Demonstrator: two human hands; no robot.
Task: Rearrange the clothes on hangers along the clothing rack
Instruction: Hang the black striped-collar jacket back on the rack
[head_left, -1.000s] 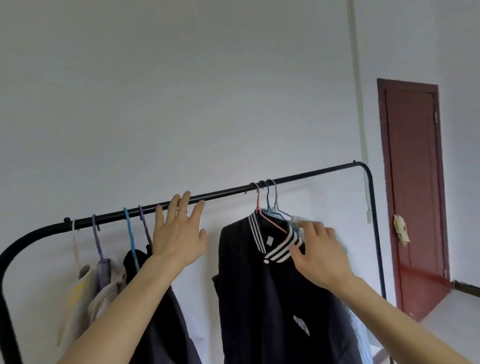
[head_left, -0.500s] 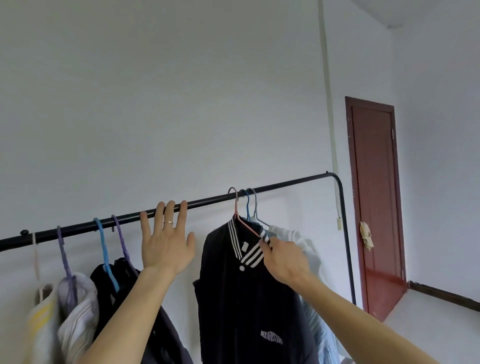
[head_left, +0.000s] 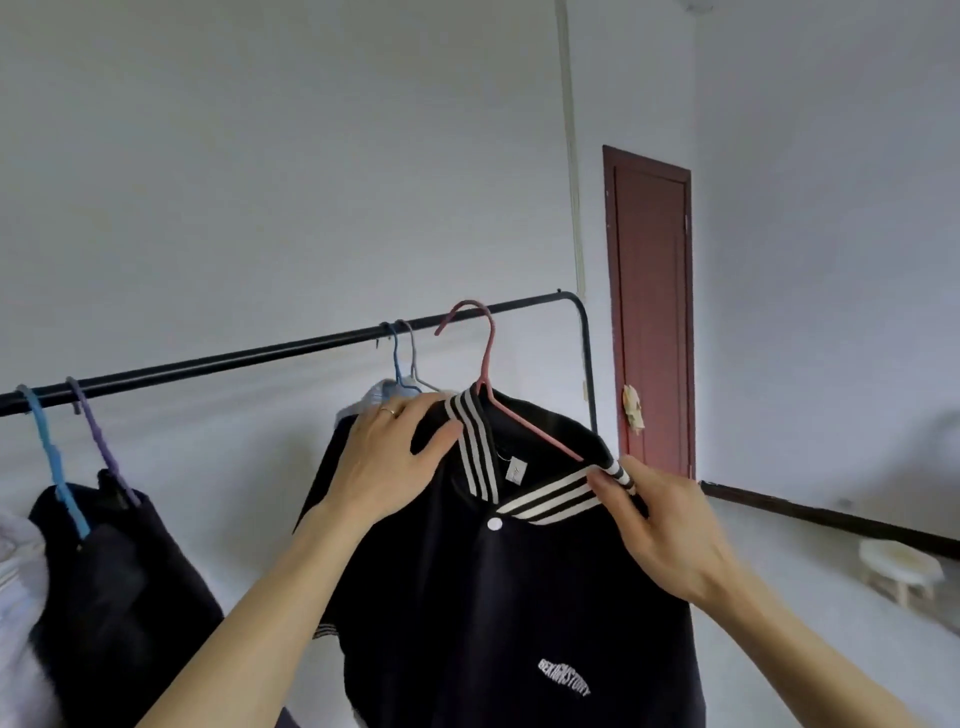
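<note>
A black jacket (head_left: 519, 597) with a white-striped collar hangs on a pink hanger (head_left: 485, 364). The hanger's hook is level with the black rack rail (head_left: 234, 358), near its right end; whether it rests on the rail I cannot tell. My left hand (head_left: 389, 462) grips the jacket's left shoulder by the collar. My right hand (head_left: 660, 525) pinches the right collar end and hanger arm. Behind my left hand, a blue hanger (head_left: 396, 358) and a grey hanger (head_left: 414, 358) hold light garments on the rail.
At the left, a blue hanger (head_left: 49, 447) and a purple hanger (head_left: 98, 447) carry dark clothes (head_left: 114, 597), with a pale garment (head_left: 15, 597) at the edge. A red door (head_left: 652, 312) stands right of the rack. A small wooden stool (head_left: 898, 569) sits on the floor at right.
The jacket on its pink hanger has moved right, past the blue and grey hangers. My left hand left the rail and took the jacket's left shoulder. My right hand kept the collar.
</note>
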